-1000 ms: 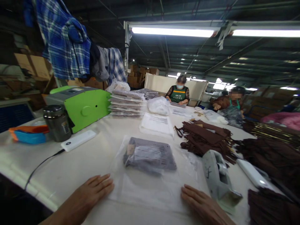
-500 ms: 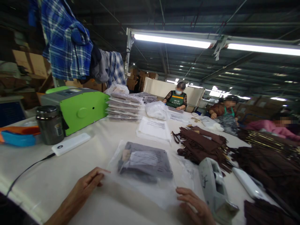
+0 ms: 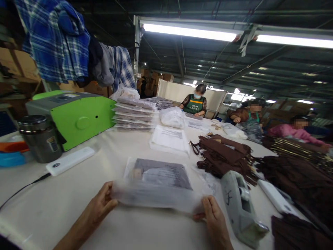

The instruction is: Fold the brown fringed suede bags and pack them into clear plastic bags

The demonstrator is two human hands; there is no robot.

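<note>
A clear plastic bag [image 3: 156,194] with a folded grey cloth item [image 3: 179,175] inside lies on the white table in front of me. Its near edge is folded up over the lower part of the contents and is smeared by motion. My left hand [image 3: 102,199] pinches the bag's left corner between thumb and fingers. At the opposite corner, my right hand [image 3: 212,210] grips the plastic the same way. Just right of my right hand stands a grey tape dispenser [image 3: 238,205]. Beyond the bag lies a stack of flat white printed bags [image 3: 169,139].
At the left are a green machine [image 3: 83,118], a dark flask [image 3: 39,139] and a white power bank [image 3: 70,161] with a cable. Filled bags [image 3: 135,116] are stacked behind. Brown fringed pieces [image 3: 225,152] and a white device [image 3: 275,196] lie right. Several people work across the table.
Both hands have closed on the bag's near corners, and the near edge has been folded away from me over the contents. The camera view has shifted slightly.
</note>
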